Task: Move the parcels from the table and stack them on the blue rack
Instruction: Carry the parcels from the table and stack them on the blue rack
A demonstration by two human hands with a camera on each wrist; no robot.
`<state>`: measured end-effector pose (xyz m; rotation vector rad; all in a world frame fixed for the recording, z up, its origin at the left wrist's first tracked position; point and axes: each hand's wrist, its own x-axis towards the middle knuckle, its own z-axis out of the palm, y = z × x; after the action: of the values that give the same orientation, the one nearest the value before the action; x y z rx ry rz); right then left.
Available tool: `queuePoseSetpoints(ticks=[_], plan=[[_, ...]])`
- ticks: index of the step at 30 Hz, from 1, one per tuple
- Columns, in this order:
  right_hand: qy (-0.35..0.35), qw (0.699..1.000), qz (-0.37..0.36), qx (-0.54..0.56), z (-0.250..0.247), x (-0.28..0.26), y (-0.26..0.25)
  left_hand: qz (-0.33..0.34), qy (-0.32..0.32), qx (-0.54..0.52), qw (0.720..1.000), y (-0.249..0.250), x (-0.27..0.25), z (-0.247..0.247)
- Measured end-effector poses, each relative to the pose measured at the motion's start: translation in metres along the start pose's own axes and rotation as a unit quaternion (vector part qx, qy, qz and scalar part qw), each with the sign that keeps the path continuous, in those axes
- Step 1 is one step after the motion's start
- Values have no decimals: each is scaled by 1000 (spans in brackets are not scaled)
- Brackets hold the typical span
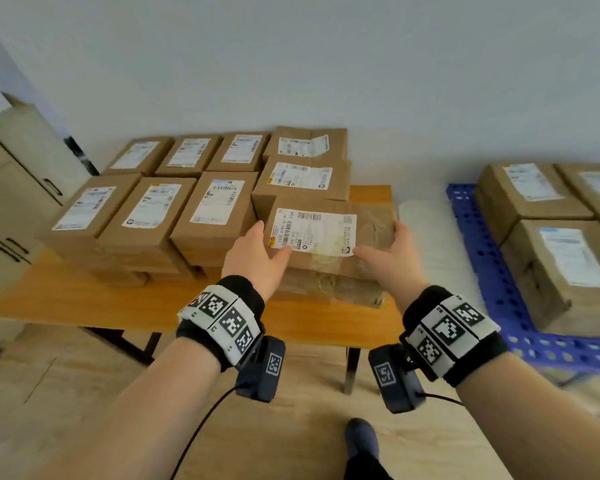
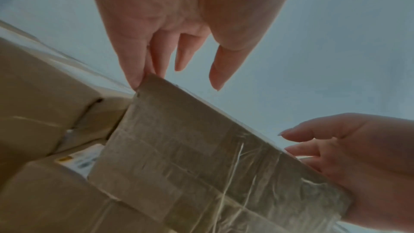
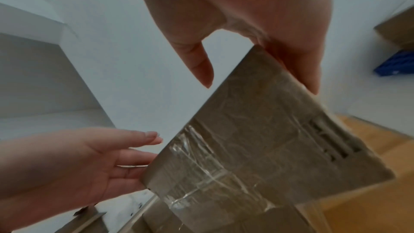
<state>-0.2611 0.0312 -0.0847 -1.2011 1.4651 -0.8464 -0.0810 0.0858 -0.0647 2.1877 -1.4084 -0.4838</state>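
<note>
A brown cardboard parcel with a white label and clear tape lies on top of another taped parcel at the table's right end. My left hand lies flat against its left side and my right hand against its right side. The fingers are straight and both thumbs lie at the top's near edge. In the left wrist view, the left hand's fingertips touch the parcel's upper corner. In the right wrist view, the right hand's fingers lie behind the parcel's side. The blue rack stands to the right.
Several labelled parcels fill the left and back of the wooden table. The rack holds several parcels. A beige cabinet stands at the left. A white wall is behind, and my foot shows on the wooden floor.
</note>
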Motion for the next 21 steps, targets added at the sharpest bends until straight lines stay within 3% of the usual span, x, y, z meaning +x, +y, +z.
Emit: queuePoseSetpoints(ticks=[6, 11, 21], plan=[[102, 993, -27, 46, -68, -36, -7, 135, -17, -39, 990, 57, -22, 11], [158, 984, -31, 81, -136, -35, 2, 219, -10, -45, 975, 124, -37, 37], [216, 971, -19, 98, -345, -14, 53, 268, -66, -29, 961, 304, -76, 163]])
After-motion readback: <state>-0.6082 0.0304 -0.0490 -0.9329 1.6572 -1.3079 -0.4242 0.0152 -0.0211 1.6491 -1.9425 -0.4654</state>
